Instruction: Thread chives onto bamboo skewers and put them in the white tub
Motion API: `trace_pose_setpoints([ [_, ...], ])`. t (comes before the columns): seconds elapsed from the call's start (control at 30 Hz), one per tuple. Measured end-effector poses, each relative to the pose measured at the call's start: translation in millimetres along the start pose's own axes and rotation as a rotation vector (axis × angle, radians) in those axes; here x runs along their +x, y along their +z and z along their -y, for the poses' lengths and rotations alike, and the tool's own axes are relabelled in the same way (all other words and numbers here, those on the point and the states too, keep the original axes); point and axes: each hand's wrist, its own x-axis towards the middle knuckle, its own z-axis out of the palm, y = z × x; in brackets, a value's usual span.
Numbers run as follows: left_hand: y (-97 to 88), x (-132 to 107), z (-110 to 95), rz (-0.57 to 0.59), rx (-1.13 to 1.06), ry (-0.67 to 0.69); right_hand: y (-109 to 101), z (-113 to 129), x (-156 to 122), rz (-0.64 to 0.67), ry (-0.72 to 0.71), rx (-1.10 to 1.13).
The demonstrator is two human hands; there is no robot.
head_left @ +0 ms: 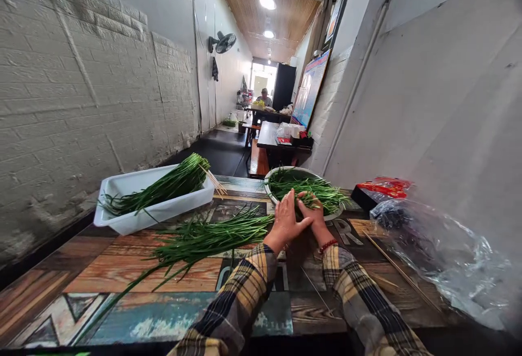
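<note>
My right hand (313,213) is closed round a small bunch of green chives at the near rim of a round metal bowl (272,194) heaped with chives (322,188). Beside it, my left hand (286,220) lies with fingers stretched out and together, touching the right hand and the bunch. Both sleeves are plaid, and a red bead bracelet sits on the right wrist. Left of my hands, a loose pile of long chives (212,233) lies across the painted wooden table (134,274).
A white plastic tray (122,185) at the left holds skewered chive bundles. Bamboo skewers (397,269), a crumpled clear plastic bag (440,258) and a red packet (385,186) lie at the right. White walls close in on both sides; a seated person works far down the corridor.
</note>
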Motion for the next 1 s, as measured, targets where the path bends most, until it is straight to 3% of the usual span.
trace_pose_setpoints([
  [0.1, 1.5, -24, 9, -0.101, 0.084, 0.045, -2, 11, 4, -0.143, 0.009, 0.172],
  [0.23, 7.7, -48, 5, 0.04, 0.214, 0.276, 0, 30, 13, -0.24, 0.032, 0.342],
  [0.33, 12.2, -45, -8, 0.142, 0.287, 0.405, 5, 43, 21, -0.27, 0.056, 0.404],
  [0.5, 17.5, -18, -17, 0.241, 0.33, 0.52, 11, 61, 27, -0.261, 0.072, 0.407],
  [0.8, 42.3, 20, -22, 0.361, 0.444, 0.222, 13, 76, 31, -0.181, 0.132, 0.435],
  [1.0, 46.0, 29, -25, 0.369, 0.472, 0.042, -3, 114, 63, -0.246, 0.052, 0.511],
])
